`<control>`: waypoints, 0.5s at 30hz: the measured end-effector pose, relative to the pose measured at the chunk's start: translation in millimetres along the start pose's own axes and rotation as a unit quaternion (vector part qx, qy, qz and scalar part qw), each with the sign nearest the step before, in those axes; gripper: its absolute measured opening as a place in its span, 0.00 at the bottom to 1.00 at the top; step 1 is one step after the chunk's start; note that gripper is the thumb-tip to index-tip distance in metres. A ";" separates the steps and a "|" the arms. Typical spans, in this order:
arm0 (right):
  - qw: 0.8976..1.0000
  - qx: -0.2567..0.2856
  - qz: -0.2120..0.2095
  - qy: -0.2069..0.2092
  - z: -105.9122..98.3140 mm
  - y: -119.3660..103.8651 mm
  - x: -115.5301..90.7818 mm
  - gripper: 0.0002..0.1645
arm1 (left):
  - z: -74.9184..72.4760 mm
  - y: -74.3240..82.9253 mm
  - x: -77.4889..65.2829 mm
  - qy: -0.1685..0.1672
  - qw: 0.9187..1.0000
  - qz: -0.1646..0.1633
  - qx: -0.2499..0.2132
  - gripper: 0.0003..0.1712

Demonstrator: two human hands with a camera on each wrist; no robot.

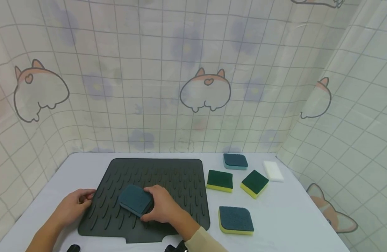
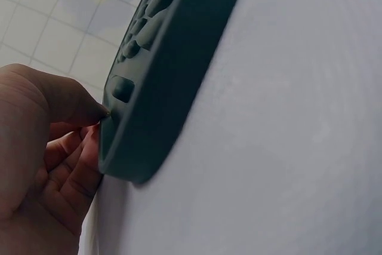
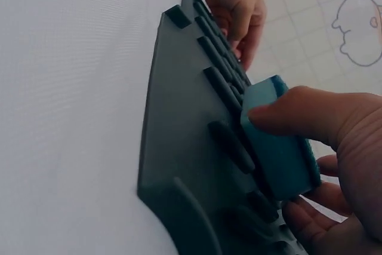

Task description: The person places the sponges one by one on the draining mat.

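Note:
A dark, ridged rubber drying mat (image 1: pixel 155 171) lies on the white table. My left hand (image 1: pixel 74 206) pinches its left edge; in the left wrist view the thumb (image 2: pixel 65 97) lies over the rim, with the other fingers curled by its side. A blue sponge (image 1: pixel 135 199) with a darker scouring face up is over the mat's left half. Thumb and fingers of my right hand (image 1: pixel 163 204) grip this sponge from its right side. Seen from the right wrist, the sponge's lighter blue side (image 3: pixel 277 153) is close against the mat's ridges (image 3: pixel 230 144).
Right of the mat lie two green-and-yellow sponges (image 1: pixel 220 180), a dark-topped yellow sponge (image 1: pixel 236 218) nearer the front, and another blue sponge (image 1: pixel 235 161) at the back. A white block (image 1: pixel 273 171) sits near the right edge. A patterned curtain (image 1: pixel 162 105) hangs behind the table (image 1: pixel 294 213).

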State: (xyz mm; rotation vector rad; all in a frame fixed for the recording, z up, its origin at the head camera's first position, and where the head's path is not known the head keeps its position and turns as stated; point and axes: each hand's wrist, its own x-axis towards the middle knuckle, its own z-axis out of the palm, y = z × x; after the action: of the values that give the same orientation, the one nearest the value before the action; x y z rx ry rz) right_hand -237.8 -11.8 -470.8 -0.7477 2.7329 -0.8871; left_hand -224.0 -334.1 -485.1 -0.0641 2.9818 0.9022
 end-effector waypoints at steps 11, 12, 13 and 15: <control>0.996 0.081 0.006 0.039 11.2 1.2 -0.7 0.44 | 0.9 -2.4 1.1 0.001 1.000 0.004 0.004 0.25; 0.996 0.085 0.006 0.040 12.4 0.1 -0.6 0.43 | 1.0 -2.6 1.2 0.001 1.000 0.004 0.004 0.25; 0.995 0.088 0.006 0.039 13.2 -1.3 -0.4 0.43 | 1.1 -2.7 1.2 0.001 1.000 0.005 0.004 0.25; 0.994 0.096 0.008 0.041 14.2 -5.2 -0.3 0.41 | 1.0 -1.9 0.9 0.001 1.000 0.006 0.005 0.25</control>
State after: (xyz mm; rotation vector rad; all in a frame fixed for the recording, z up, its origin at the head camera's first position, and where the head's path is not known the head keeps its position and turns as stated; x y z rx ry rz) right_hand -231.0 -22.5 -479.2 -0.6646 2.6681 -1.1821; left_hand -224.8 -335.2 -487.0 -0.0481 2.9913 0.8893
